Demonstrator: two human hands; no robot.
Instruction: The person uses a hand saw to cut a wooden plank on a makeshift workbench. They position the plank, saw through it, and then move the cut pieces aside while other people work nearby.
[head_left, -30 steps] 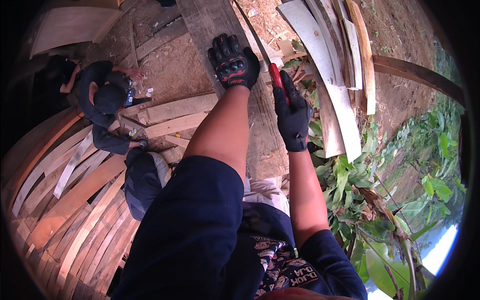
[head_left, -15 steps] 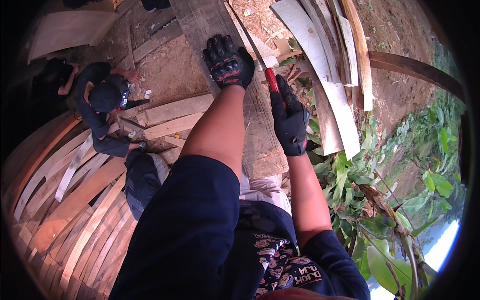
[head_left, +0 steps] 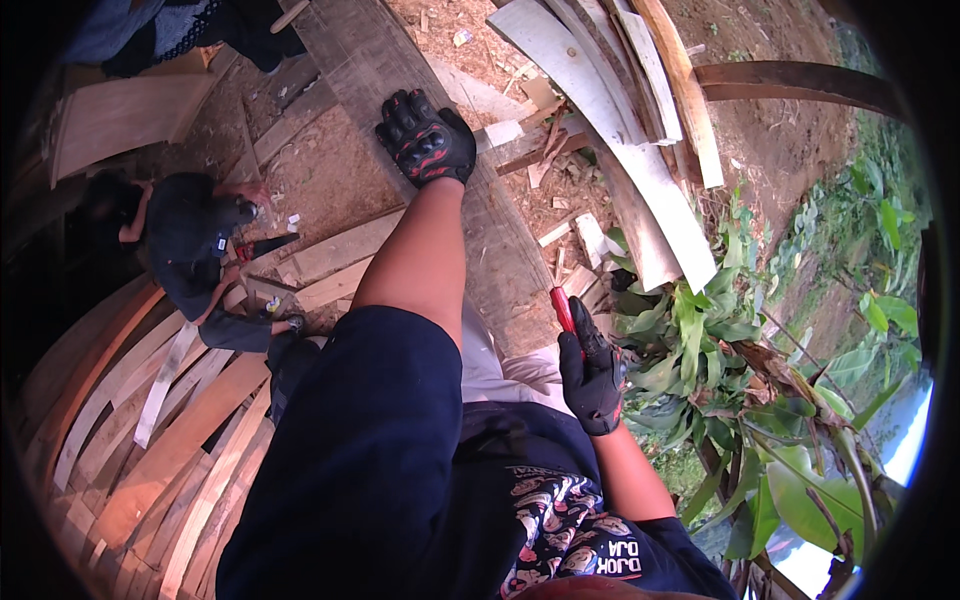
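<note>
Red marks the tool handle beside the plank's near end; the gloved right hand clamps its fingers around it, likely for control. The gloved left hand lies flat, fingers extended, probably steadying the plank. Pale boards lie rightward.

The right hand covers the lower part of a red handle; what the handle carries cannot be made out. The left hand conceals its palm against a plank, whose far end the upper edge cuts off. A standing person is cropped there; a shadowed person is indistinct.
</note>
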